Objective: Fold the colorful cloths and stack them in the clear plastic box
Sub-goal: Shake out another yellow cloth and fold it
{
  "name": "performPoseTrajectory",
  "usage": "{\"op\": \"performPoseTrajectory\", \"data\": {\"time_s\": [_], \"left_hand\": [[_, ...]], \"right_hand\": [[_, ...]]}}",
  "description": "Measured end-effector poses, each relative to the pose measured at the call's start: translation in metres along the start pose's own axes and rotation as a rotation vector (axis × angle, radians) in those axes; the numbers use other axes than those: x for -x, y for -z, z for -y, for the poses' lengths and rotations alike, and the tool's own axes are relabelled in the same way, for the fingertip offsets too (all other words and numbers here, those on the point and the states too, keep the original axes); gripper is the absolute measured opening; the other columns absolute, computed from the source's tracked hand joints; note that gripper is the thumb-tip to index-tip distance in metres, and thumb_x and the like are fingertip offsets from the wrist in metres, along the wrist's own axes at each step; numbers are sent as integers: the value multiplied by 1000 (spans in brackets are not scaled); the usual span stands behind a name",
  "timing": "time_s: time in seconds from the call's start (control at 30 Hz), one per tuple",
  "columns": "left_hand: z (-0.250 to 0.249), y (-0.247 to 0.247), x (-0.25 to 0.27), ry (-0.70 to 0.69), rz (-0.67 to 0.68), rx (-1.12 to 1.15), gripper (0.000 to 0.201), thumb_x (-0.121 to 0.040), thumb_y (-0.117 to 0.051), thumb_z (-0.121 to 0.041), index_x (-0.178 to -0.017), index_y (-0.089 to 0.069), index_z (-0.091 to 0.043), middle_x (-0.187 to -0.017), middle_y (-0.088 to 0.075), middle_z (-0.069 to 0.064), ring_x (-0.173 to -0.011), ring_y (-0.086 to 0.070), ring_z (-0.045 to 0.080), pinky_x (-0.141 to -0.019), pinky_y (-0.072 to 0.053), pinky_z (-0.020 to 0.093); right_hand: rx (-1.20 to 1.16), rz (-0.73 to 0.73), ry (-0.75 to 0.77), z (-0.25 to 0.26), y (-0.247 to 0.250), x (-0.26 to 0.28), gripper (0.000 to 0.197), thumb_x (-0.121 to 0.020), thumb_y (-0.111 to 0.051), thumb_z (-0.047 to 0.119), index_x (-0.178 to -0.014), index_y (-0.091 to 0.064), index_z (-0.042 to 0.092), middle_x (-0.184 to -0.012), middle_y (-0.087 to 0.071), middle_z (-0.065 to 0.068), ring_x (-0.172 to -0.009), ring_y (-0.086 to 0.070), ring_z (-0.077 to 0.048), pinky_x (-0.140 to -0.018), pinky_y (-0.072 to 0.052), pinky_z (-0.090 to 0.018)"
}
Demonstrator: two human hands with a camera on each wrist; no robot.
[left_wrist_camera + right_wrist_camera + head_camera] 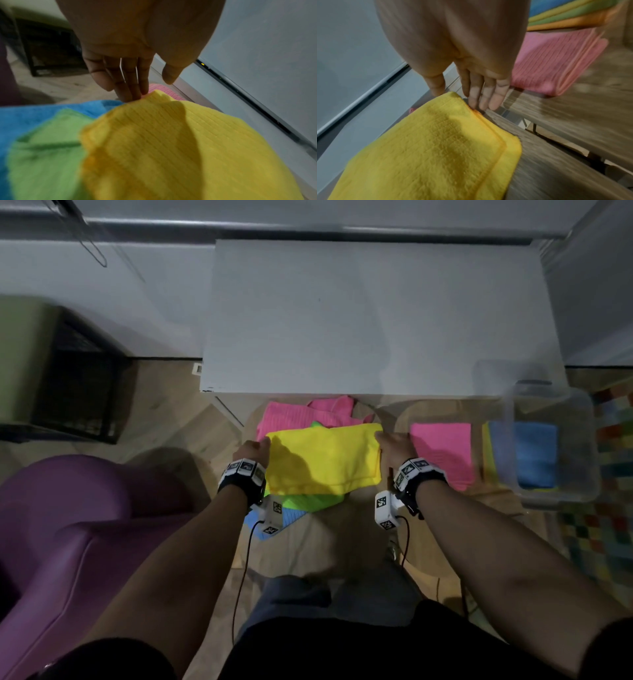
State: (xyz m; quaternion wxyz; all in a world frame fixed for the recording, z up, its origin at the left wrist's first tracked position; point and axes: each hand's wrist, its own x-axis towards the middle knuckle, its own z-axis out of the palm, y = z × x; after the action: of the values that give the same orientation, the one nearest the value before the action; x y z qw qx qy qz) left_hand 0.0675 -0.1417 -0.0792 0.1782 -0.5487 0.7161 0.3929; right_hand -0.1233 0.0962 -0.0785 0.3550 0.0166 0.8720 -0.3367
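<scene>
A yellow cloth (pixel 323 460), folded double, lies on a pile of loose cloths: pink (pixel 298 416), green (pixel 308 501) and blue (pixel 257 518). My left hand (pixel 253 448) is at its far left corner, straight fingertips (pixel 135 94) touching the edge, thumb apart. My right hand (pixel 394 445) is at the far right corner (pixel 452 95), fingers straight, thumb on one side and fingertips (pixel 479 104) on the other. A folded pink cloth (pixel 442 453) lies to the right. The clear plastic box (pixel 579 419) beyond it holds folded cloths, a blue one (pixel 527 453) on top.
A white tabletop (pixel 376 316) stands just beyond the cloths. A purple chair (pixel 68 542) and a black crate (pixel 78 378) are at the left. A chequered mat (pixel 609 508) lies right of the box. My knees are below the pile.
</scene>
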Motion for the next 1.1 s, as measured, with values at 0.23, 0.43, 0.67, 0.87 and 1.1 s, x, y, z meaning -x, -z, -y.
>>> {"op": "performPoseTrajectory", "data": {"time_s": [0.23, 0.43, 0.67, 0.87, 1.1], "left_hand": [[-7, -5, -9, 6, -44, 76, 45, -91, -55, -46, -123, -61, -16, -117, -65, 7, -103, -61, 28, -89, -45, 34], [-7, 13, -4, 39, 30, 289, 17, -88, -51, -17, -75, -59, -10, -81, -55, 15, -68, -51, 28, -66, -39, 30], [-16, 7, 35, 169, 141, 609, 27, -67, -60, -38, -70, -53, -12, -78, -49, 13, -66, -47, 25, -64, -36, 32], [-33, 10, 51, -195, -59, 353, 42, -89, -62, -43, -111, -68, -8, -98, -66, 9, -89, -60, 24, -74, -45, 27], [-79, 43, 81, -371, -175, 451, 36, -87, -65, -43, -67, -60, -14, -61, -46, 7, -57, -39, 15, -57, -32, 28]], "right_hand": [[-106, -20, -47, 9, -13, -2, 50, -87, -63, 49, -105, -70, 3, -110, -69, -19, -103, -63, -32, -95, -49, -42], [-316, 52, -32, 11, 3, 16, 31, -84, -70, 23, -114, -68, 15, -106, -68, -5, -102, -63, -25, -96, -50, -39], [-554, 80, -194, 2, 26, 41, 37, -64, -77, 34, -89, -72, 8, -92, -72, -14, -78, -67, -27, -73, -58, -38], [-314, -177, 103, 3, 60, 45, 63, -79, -64, 57, -84, -65, -6, -83, -64, -28, -77, -63, -34, -75, -50, -41], [-359, -254, 256, 31, 127, 60, 45, -82, -68, 50, -90, -73, 7, -85, -70, -12, -81, -61, -17, -70, -47, -20]]}}
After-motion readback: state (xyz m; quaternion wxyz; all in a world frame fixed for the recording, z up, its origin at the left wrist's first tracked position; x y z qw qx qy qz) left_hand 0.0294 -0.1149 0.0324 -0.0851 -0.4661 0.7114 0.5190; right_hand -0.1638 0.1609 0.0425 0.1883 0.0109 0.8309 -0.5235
